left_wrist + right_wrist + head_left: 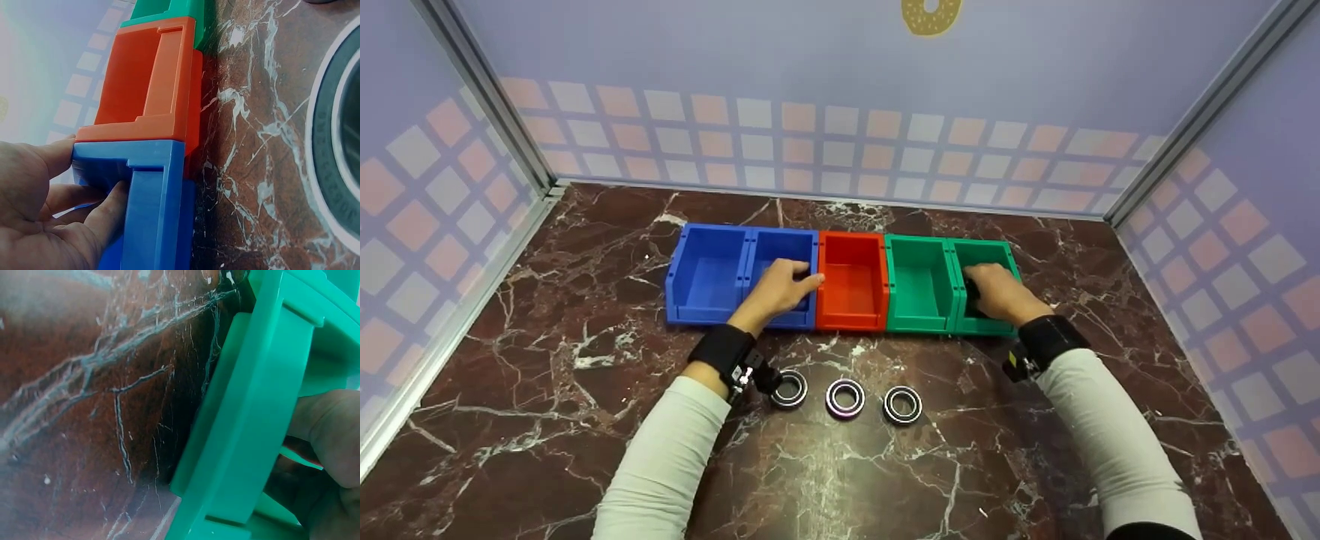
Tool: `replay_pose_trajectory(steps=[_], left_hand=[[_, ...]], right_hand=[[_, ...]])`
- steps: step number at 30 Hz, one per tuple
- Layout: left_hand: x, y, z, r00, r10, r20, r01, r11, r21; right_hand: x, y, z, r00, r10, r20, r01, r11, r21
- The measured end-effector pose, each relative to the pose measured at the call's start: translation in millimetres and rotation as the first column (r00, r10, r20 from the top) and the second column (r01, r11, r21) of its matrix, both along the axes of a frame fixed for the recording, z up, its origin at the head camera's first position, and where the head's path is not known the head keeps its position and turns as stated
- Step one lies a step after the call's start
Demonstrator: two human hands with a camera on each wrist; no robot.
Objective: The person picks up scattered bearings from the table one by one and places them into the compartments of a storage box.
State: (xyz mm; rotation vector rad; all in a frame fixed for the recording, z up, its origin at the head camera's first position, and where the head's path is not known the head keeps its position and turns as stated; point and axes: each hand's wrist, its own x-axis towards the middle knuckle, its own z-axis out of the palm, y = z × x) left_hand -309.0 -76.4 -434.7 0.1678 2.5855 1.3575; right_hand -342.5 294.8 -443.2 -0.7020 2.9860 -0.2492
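Five open-fronted plastic bins stand in a row. My left hand (782, 286) is at the second blue bin (781, 319). Its thumb rests on the rim by the red bin (851, 289), and the curled fingers (107, 216) reach inside, gripping the blue side wall. My right hand (997, 291) reaches down into the rightmost green bin (988, 327), thumb and fingers bent behind its front lip. Something dark shows under those fingers, and I cannot tell whether they hold it. In the right wrist view, the front lip (259, 410) hides part of the fingertips.
Three ring bearings lie in front of the bins: a left one (789, 390) beside the left wrist camera, a middle one (845, 399) and a right one (902, 406). Another blue bin (709, 281) and another green bin (919, 281) complete the row. Panel walls enclose the marbled tabletop (840, 480).
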Motion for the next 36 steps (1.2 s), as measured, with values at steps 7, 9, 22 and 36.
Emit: replay_pose_trajectory(steps=[7, 9, 22, 36], left_hand=[[0.4, -0.9, 0.2, 1.000, -0.011, -0.016, 0.011, 1.000, -0.007], [0.4, -1.0, 0.1, 1.000, -0.012, -0.013, 0.012, 1.000, -0.003], [0.5, -1.2, -0.4, 0.999, -0.013, -0.037, 0.013, 1.000, -0.010], [0.2, -1.3, 0.3, 1.000, -0.009, -0.025, 0.009, 1.000, 0.005]], right_hand=[[0.1, -0.5, -0.3, 1.000, -0.009, 0.014, 0.008, 1.000, 0.011], [0.3, -0.6, -0.2, 1.000, -0.010, 0.017, 0.009, 1.000, 0.014], [2.3, -1.2, 0.2, 1.000, -0.011, 0.018, 0.010, 1.000, 0.018], [1.3, -1.6, 1.3, 1.000, -0.002, 0.006, 0.002, 1.000, 0.014]])
